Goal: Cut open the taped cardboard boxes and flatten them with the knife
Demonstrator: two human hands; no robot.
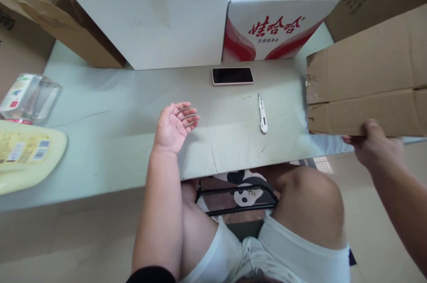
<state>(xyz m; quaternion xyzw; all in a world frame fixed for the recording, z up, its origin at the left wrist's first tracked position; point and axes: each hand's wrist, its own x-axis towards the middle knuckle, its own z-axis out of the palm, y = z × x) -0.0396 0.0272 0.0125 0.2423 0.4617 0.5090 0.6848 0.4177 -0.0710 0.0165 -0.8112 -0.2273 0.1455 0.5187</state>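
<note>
Gripped cardboard box by near edge with right hand | held left hand loose, half-curled, over table | saw knife near phone

the table carries a phone before the boxes. a knife lies in front and right of the phone. the carton is right of the knife. at the left end, the bottle is behind the jug.
</note>
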